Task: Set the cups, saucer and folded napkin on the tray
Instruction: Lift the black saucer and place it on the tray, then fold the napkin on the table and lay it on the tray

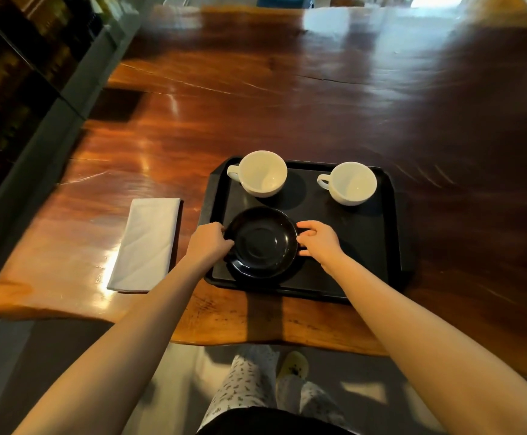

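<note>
A black tray (pixel 362 246) lies on the wooden table near its front edge. Two white cups stand upright at the tray's far side, one on the left (pixel 260 173) and one on the right (pixel 350 183), both handles pointing left. A black saucer (pixel 262 243) rests on the tray's near left part. My left hand (pixel 209 241) grips the saucer's left rim and my right hand (pixel 318 241) touches its right rim with the fingers curled around it. A folded grey napkin (pixel 147 244) lies on the table left of the tray, apart from it.
The glossy wooden table (pixel 287 105) stretches far ahead and to the right. Its front edge runs just below the tray, with my legs and a slipper (pixel 292 365) under it. A dark glass wall (pixel 20 73) stands to the left.
</note>
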Action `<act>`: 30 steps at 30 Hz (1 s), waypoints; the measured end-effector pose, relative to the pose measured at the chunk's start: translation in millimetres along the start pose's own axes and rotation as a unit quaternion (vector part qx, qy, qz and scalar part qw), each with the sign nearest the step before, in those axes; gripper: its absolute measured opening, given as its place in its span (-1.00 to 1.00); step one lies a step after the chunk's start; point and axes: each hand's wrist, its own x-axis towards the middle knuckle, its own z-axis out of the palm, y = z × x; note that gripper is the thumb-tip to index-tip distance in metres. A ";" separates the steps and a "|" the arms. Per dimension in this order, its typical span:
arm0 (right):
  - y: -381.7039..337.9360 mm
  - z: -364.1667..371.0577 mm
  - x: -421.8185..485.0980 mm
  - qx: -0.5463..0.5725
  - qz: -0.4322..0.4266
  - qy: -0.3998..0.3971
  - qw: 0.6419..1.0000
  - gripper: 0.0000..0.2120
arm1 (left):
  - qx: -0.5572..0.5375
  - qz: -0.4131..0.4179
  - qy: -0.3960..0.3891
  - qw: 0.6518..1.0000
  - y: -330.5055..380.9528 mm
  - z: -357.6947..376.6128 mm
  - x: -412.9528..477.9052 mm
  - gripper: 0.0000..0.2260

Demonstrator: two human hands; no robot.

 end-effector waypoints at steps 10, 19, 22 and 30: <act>-64.9 -28.7 -23.5 -0.285 -0.130 -0.110 0.943 -0.65 | 0.050 -0.015 -0.002 0.999 -10.3 -54.4 -24.5 -0.83; -130.5 28.9 -53.1 -0.346 -0.177 -0.180 0.904 -0.72 | 0.025 -0.100 0.007 0.995 -69.6 -111.0 -41.6 -0.84; -145.8 69.0 -61.4 -0.374 -0.211 -0.196 0.882 -0.73 | 0.005 -0.119 0.012 0.993 -97.7 -120.1 -32.7 -0.66; -152.9 192.8 -36.9 -0.489 -0.260 -0.177 0.813 -0.67 | 0.122 0.063 0.115 0.984 -184.2 -71.0 -10.8 -0.64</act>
